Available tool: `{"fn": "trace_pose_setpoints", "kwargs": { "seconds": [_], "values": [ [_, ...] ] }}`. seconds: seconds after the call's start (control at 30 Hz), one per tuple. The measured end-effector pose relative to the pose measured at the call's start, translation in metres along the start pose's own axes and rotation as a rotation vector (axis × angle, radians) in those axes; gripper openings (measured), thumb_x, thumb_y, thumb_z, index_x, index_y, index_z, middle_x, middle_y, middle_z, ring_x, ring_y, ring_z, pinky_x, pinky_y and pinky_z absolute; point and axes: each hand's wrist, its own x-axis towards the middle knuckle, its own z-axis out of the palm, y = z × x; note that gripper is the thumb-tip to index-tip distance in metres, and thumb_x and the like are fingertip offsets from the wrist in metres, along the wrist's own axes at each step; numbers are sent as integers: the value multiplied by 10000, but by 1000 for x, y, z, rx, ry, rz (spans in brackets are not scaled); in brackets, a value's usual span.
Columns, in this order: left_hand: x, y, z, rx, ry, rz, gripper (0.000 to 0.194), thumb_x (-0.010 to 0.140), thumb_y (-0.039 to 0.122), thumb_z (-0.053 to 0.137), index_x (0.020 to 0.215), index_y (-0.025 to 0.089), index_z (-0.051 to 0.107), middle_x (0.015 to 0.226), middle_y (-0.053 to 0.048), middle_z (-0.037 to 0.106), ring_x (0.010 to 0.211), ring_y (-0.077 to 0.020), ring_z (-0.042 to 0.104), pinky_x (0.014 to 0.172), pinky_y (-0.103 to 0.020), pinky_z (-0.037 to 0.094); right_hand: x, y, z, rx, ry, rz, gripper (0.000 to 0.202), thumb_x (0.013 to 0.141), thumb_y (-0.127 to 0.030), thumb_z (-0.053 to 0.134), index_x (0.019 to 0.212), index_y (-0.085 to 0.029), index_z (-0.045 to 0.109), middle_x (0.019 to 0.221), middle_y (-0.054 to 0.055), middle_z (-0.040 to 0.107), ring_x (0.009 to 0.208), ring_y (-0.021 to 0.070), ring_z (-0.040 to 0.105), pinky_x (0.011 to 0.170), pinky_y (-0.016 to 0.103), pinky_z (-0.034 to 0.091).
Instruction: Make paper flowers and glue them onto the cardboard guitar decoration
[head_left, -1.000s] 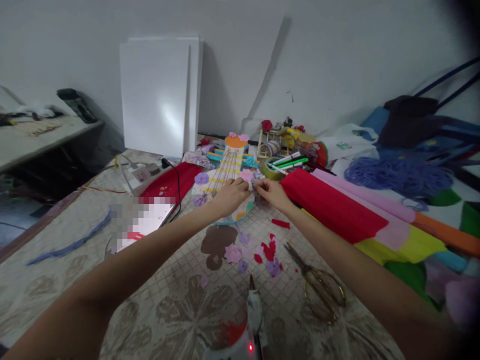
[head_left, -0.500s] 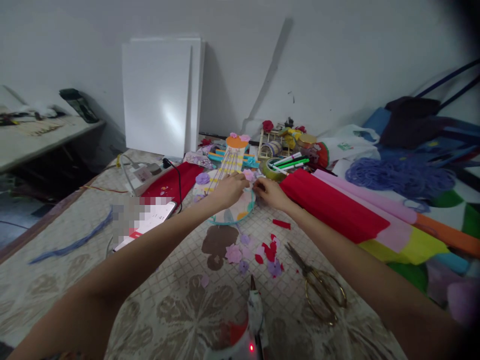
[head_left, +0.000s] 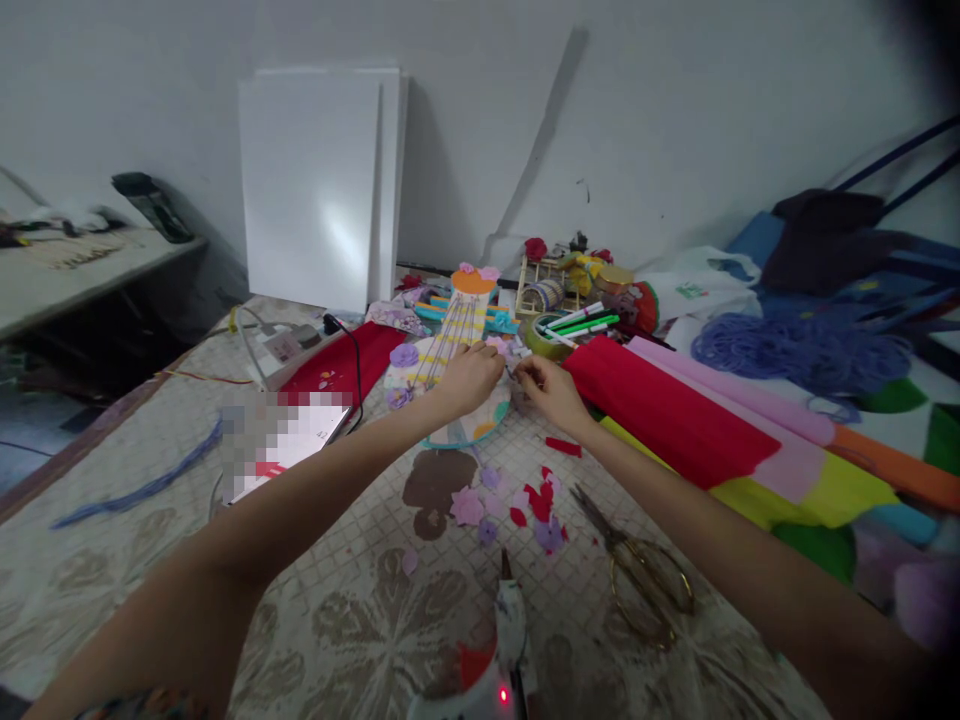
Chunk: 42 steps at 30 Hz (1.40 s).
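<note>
A paper craft guitar (head_left: 454,435), with a striped neck, an orange head and dark strings, lies on the table. My left hand (head_left: 474,378) is over its round body, closed, fingertips by a pink paper flower (head_left: 496,344) at the body's right side. Just right of the guitar is my right hand (head_left: 551,388), thumb and fingers pinched together; what lies between them is too small to make out. Purple paper flowers (head_left: 404,356) sit on the guitar's left edge. Nearer me lie loose pink and purple flowers (head_left: 467,506) and red paper scraps (head_left: 538,503).
A glue gun (head_left: 511,620) with a lit red light rests in front. Gold-handled scissors (head_left: 634,570) lie to its right. A phone (head_left: 300,450) is at left. Rolled coloured paper (head_left: 667,410) and blue yarn (head_left: 795,350) fill the right. White boards (head_left: 315,190) lean on the wall.
My left hand has shifted slightly right and up over the guitar's body. My right hand has drawn a little to the right, away from the guitar's edge.
</note>
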Motion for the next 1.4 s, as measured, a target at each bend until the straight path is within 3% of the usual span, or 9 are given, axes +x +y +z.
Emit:
{"fn": "trace_pose_setpoints", "kwargs": {
  "seconds": [0.13,0.4,0.63,0.73,0.83,0.93,1.03,1.2,1.4],
  "values": [
    [0,1,-3,-37,-22,-35,223,867,129,387,861,126,610,959,-114,624,924,-229,550,772,-358,393,-16,-12,-7,-35,-28,-65,206,847,-157,451,965,-191,616,916,75,581,878,214,550,775,334,440],
    [2,2,-5,-71,-31,-67,204,857,132,412,850,123,616,945,-119,625,910,-224,554,769,-352,400,-25,-18,-9,-426,-190,-143,337,861,-121,419,1142,-199,589,971,102,546,775,205,530,571,278,399],
    [-1,-1,-2,-118,-23,-34,177,847,156,451,850,143,627,938,-86,630,915,-210,546,769,-326,396,-23,-9,-11,-442,-248,-173,421,867,-126,410,1256,-253,506,1054,96,547,785,195,552,534,253,398],
    [-3,-2,-1,-134,-19,-19,191,850,151,442,859,157,633,932,-74,629,916,-200,540,781,-324,384,-26,-3,-12,-310,-261,-198,466,859,-95,399,1292,-250,472,1129,99,552,923,218,567,662,294,473],
    [-4,-2,1,-120,-21,-11,185,843,148,455,861,164,638,934,-66,625,920,-197,537,779,-323,370,-26,-1,-12,-125,-221,-208,462,843,-74,393,1261,-238,501,1154,90,568,1025,223,554,840,366,473],
    [-4,-2,1,-81,-14,14,174,852,174,465,859,164,638,932,-66,625,931,-206,534,771,-330,356,-24,-2,-12,-33,-178,-181,418,817,-69,414,1174,-225,564,1122,81,597,1034,221,561,906,395,445],
    [-3,-1,0,-13,-7,76,174,866,198,466,854,163,636,917,-75,629,930,-219,532,756,-346,339,-21,-3,-10,-14,-123,-117,349,797,-69,431,1072,-205,599,1027,75,636,956,212,590,852,377,465],
    [-4,0,1,54,9,146,169,872,188,466,863,170,634,915,-81,628,908,-221,532,740,-362,315,-14,-2,-5,-4,-14,8,217,804,-149,470,988,-180,581,858,61,638,735,180,588,620,286,466],
    [-2,-3,6,59,32,132,168,878,195,464,859,165,628,906,-72,631,891,-213,540,729,-356,315,5,-2,-1,5,-49,5,120,740,-133,513,811,-181,597,761,37,620,688,173,548,612,272,416]
  ]
}}
